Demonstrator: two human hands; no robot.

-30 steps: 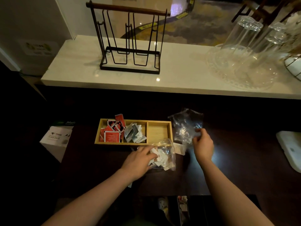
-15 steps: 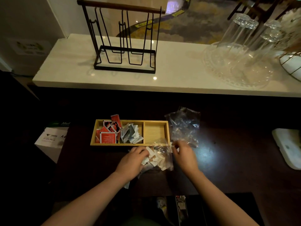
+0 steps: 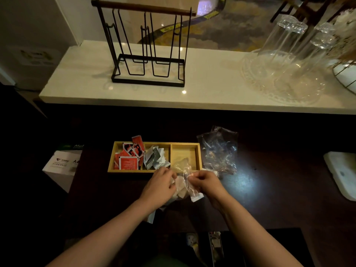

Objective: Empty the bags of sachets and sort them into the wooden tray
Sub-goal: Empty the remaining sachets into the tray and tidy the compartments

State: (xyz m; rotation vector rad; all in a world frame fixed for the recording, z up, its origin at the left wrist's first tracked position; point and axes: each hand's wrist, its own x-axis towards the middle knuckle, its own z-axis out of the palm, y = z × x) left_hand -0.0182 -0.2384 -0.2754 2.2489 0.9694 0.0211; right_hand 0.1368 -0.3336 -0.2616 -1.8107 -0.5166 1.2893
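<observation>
The right hand (image 3: 207,182) has left the empty bags (image 3: 219,151) and joined the left hand (image 3: 160,186) — both now pinch the full bag (image 3: 185,185) (mouth likely next) beside the tray (image 3: 154,171).

- The left hand (image 3: 159,186) is curling its fingers, knuckles up, pinching something.
- The right hand (image 3: 207,183) is pinching too, thumb toward the left.
- Both forearms are reaching forward, converging.

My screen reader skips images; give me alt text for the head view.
Both hands, left hand and right hand, hold a clear bag of sachets before a wooden tray. Red sachets fill its left section, grey sachets its middle one.
</observation>
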